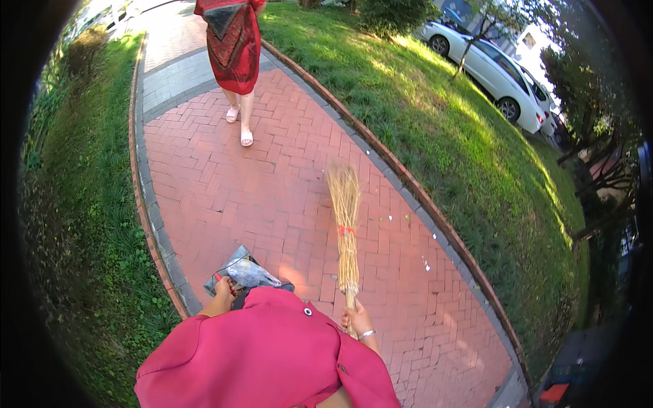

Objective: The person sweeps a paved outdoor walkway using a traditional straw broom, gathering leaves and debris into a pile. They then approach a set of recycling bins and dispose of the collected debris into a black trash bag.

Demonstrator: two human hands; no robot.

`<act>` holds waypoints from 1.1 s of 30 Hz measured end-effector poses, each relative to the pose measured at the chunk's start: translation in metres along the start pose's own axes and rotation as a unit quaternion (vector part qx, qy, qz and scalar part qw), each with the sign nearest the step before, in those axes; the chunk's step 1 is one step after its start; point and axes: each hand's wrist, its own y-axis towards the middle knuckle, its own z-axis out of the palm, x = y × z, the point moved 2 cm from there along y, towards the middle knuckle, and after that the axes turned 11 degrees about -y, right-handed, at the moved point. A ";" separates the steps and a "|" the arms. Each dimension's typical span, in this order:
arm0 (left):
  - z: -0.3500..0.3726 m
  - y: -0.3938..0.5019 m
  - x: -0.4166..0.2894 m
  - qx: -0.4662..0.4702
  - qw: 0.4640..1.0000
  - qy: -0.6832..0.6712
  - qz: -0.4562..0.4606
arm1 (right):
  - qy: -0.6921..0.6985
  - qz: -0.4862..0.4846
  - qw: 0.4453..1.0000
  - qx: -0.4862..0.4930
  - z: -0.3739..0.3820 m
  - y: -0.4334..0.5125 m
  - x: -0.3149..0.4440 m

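My right hand (pixel 356 317) is closed around the handle of a straw broom (pixel 348 250), bound with a red tie. Its bristles fan out ahead of me over the red brick path (pixel 265 188), slightly blurred. On the other side, my left hand (pixel 225 288) grips a red handle at a metal-looking dustpan (pixel 211 283). A crumpled translucent plastic bag (pixel 250 273) lies in the pan. Small white scraps (pixel 427 267) and a few leaf bits are scattered on the bricks to the right of the broom.
A person (pixel 237 56) in a red patterned dress and light slippers is on the path ahead. Low brick curbs (pixel 408 178) edge both sides, with grass (pixel 459 153) beyond. White cars (pixel 490 66) stand past the right-hand lawn, near a thin tree (pixel 465 53).
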 end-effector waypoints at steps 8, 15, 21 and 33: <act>0.021 0.013 -0.016 0.055 0.995 0.079 -0.006 | -0.222 0.006 0.974 0.052 0.050 0.102 0.033; 0.054 0.005 -0.024 0.064 0.983 0.173 -0.016 | -0.052 0.064 0.990 -0.116 -0.035 0.088 -0.009; 0.120 0.020 -0.010 0.075 0.974 0.204 -0.056 | 0.179 0.115 0.915 -0.343 -0.161 0.008 -0.063; 0.274 0.018 0.030 0.057 0.977 0.201 -0.031 | 0.368 -0.019 0.855 -0.365 -0.225 0.007 0.047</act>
